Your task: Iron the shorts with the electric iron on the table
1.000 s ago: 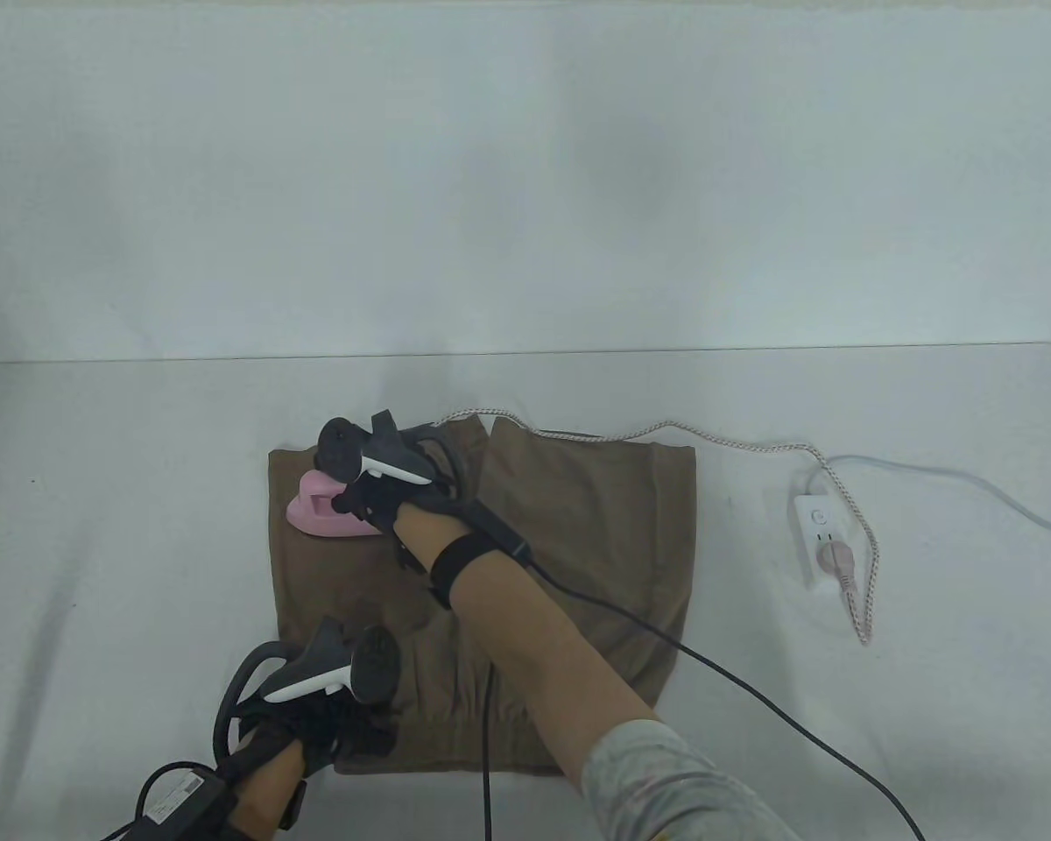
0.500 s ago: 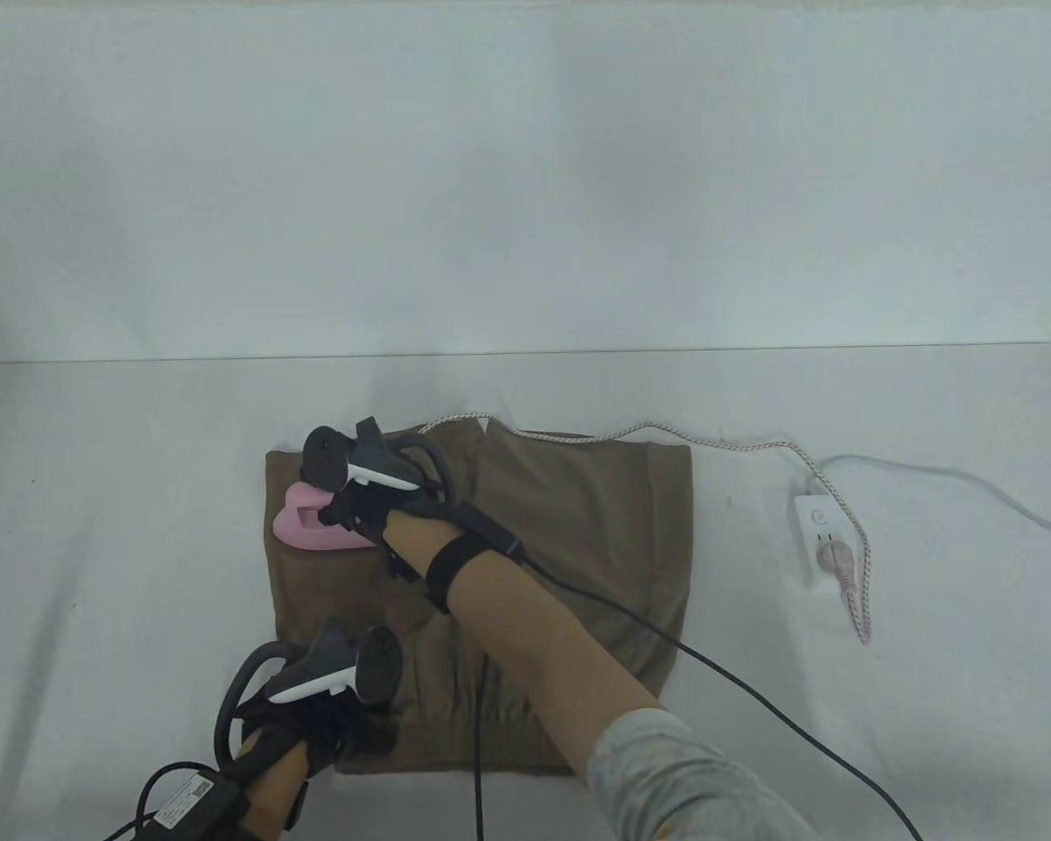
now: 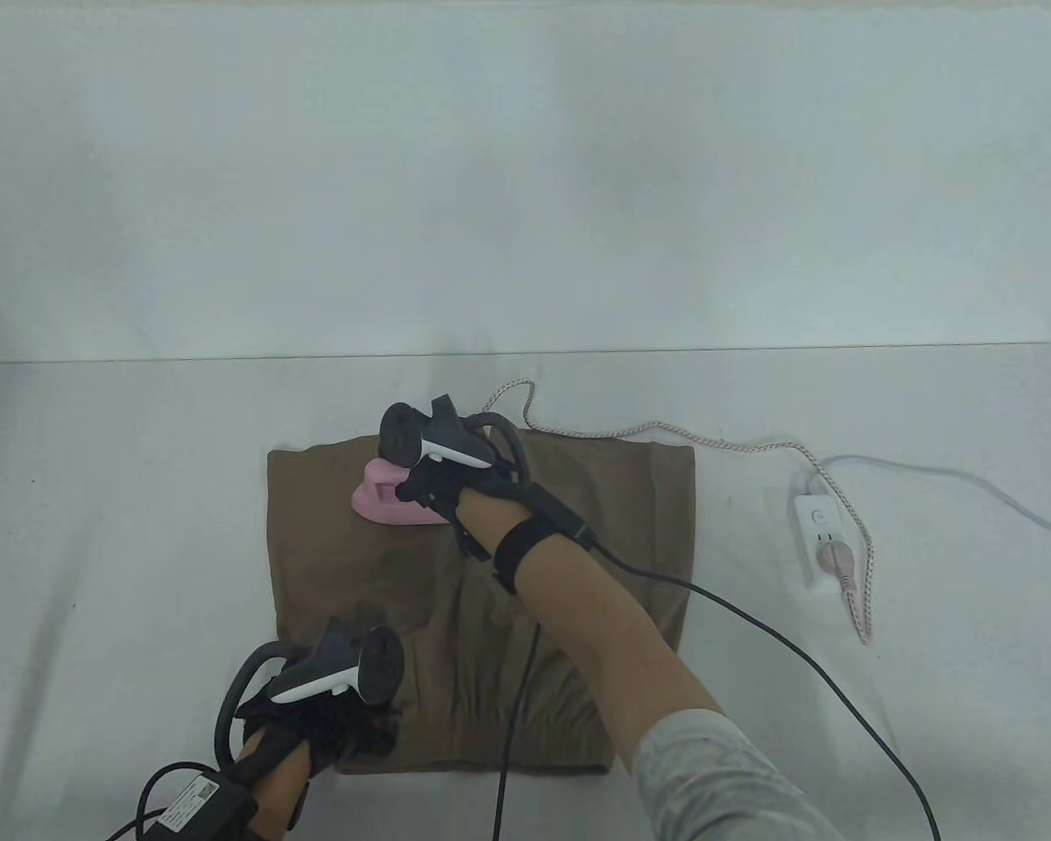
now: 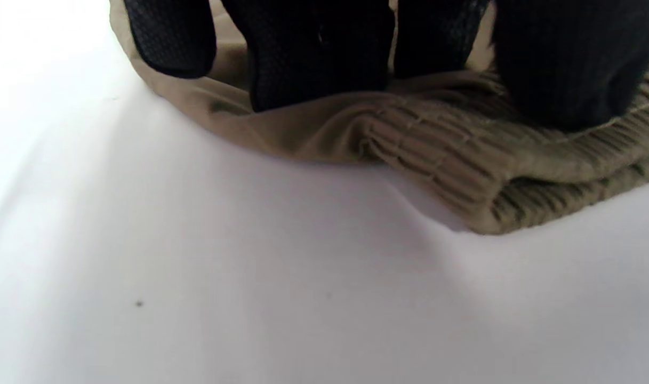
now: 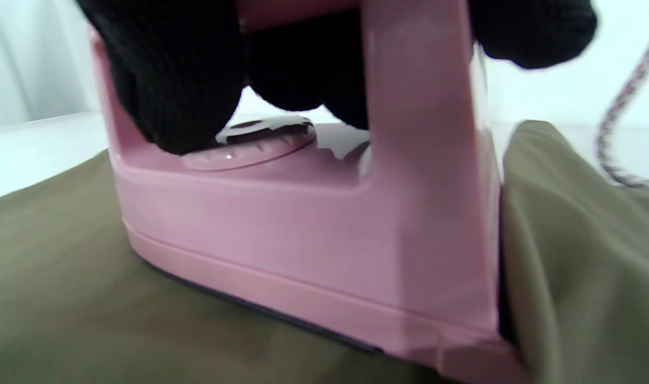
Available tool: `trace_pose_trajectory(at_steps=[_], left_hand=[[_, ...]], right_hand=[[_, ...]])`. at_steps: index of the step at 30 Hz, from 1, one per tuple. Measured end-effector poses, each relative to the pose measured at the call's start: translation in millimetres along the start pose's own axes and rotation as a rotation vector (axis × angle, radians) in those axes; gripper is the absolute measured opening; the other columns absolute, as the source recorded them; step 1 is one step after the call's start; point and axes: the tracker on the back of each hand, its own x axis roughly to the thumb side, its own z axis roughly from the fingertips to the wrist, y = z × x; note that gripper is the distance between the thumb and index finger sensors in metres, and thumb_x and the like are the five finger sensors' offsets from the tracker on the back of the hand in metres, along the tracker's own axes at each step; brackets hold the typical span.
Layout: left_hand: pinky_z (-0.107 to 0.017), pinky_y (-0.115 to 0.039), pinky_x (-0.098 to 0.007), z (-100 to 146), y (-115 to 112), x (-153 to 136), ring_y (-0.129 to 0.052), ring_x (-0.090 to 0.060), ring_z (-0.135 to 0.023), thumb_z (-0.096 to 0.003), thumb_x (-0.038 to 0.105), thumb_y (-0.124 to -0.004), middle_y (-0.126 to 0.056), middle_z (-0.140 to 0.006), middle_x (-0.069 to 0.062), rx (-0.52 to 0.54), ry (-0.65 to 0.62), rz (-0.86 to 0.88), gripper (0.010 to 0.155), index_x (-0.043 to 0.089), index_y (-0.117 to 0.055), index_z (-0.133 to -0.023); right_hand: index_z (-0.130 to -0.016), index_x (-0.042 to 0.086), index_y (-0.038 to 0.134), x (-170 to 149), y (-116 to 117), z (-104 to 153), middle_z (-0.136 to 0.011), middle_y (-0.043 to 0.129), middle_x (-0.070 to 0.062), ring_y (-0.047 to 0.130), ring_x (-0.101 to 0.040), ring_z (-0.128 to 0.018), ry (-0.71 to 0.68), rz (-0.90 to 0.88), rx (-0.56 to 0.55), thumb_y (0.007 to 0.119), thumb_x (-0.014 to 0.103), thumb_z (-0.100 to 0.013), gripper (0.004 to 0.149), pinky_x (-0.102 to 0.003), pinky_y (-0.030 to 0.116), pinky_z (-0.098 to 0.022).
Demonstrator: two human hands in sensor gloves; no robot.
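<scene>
Brown shorts [image 3: 596, 526] lie flat on the white table, waistband toward the near edge. My right hand [image 3: 442, 491] grips the handle of a small pink iron [image 3: 385, 501] that sits on the far middle of the shorts. In the right wrist view the iron [image 5: 313, 224] rests sole-down on the cloth, fabric bunched against its right end [image 5: 569, 245]. My left hand [image 3: 333, 718] presses the near left corner of the shorts; in the left wrist view its fingers [image 4: 313, 48] lie on the ribbed waistband [image 4: 489, 165].
The iron's braided cord [image 3: 666, 434] runs along the far edge of the shorts to a white power strip [image 3: 819, 539] at the right, plug in. Black glove cables [image 3: 753, 631] trail over the shorts toward the near edge.
My right hand has slid the iron to the right, from the far left part of the shorts toward the far middle. The cord has looped up behind it. My left hand has stayed put.
</scene>
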Motion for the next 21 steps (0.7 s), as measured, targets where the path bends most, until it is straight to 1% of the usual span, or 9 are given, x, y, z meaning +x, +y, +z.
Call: trace_pose_trajectory(at_steps=[4,9,13,21], left_hand=[[-0.076,-0.059,-0.062,0,0,0,-0.079,-0.024,-0.09,-0.0414,0.063,-0.081,-0.064,-0.106,0.006,-0.001,0.001,-0.002,0.068,0.04,-0.059,-0.102],[-0.076,-0.059,-0.062,0,0,0,-0.079,-0.024,-0.09,-0.0414,0.063,-0.081,-0.065,-0.106,0.006,-0.001,0.001,-0.005,0.068,0.04,-0.059,-0.102],[-0.076,-0.059,-0.062,0,0,0,-0.079,-0.024,-0.09,-0.0414,0.063,-0.082,-0.064,-0.106,0.006,-0.001,0.0,-0.002,0.068,0.04,-0.059,-0.102],[-0.076,-0.058,-0.062,0,0,0,-0.079,-0.024,-0.09,-0.0414,0.063,-0.082,-0.064,-0.106,0.006,-0.002,-0.001,0.001,0.068,0.04,-0.059,-0.102]], right_hand=[[-0.099,0.044,0.069,-13,-2,0,-0.077,0.089,0.015,0.096,-0.011,-0.061,0.032,-0.002,0.004,0.094,0.049,-0.042,0.063,-0.048,0.083,-0.041],[-0.099,0.044,0.069,-7,0,-2,-0.077,0.089,0.015,0.096,-0.011,-0.061,0.036,-0.017,-0.01,0.094,0.049,-0.042,0.063,-0.049,0.083,-0.041],[-0.099,0.044,0.069,9,3,-6,-0.077,0.089,0.015,0.096,-0.011,-0.06,0.01,-0.026,-0.011,0.094,0.049,-0.042,0.063,-0.049,0.083,-0.04],[-0.099,0.044,0.069,53,7,-10,-0.077,0.089,0.015,0.097,-0.011,-0.06,-0.078,-0.024,-0.01,0.094,0.049,-0.042,0.063,-0.048,0.083,-0.04]])
